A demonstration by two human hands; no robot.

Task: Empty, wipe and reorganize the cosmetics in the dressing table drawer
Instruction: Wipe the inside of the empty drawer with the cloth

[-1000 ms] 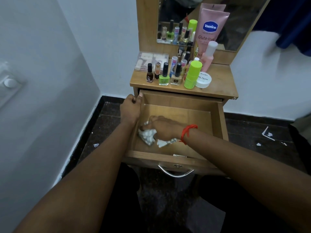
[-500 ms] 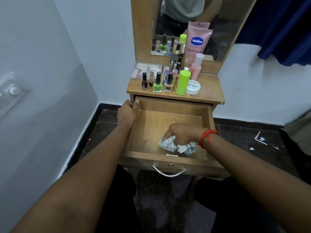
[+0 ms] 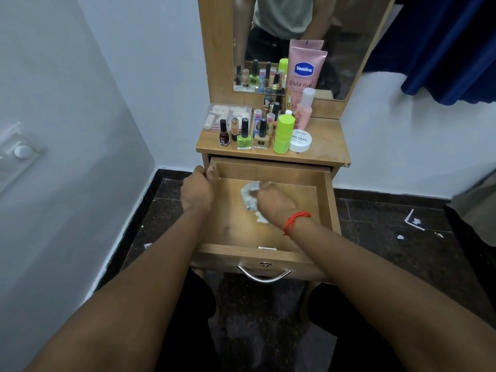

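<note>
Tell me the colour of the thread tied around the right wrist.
Red-orange. The thread circles the wrist just behind the right hand, clearest in the head view.

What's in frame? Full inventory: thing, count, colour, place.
wooden dressing table: 1, light brown, against white wall
mirror: 1, above the tabletop
open wooden drawer: 1, brown, pulled out, no cosmetics inside
curved metal handle: 1, silver, drawer front
crumpled white cloth: 1, on drawer floor under right hand
pink Vaseline tube: 1, upright against mirror
pink bottle with white cap: 1, right of the cluster
lime-green cylinder bottle: 1, tabletop front
white round jar: 1, beside green bottle
nail polish bottles: four in front row, more behind, mixed colours
clear palette case: 1, tabletop back left
blue curtain: 1, upper right
left hand: grips drawer's left wall
right hand: presses cloth; red wrist thread
</note>
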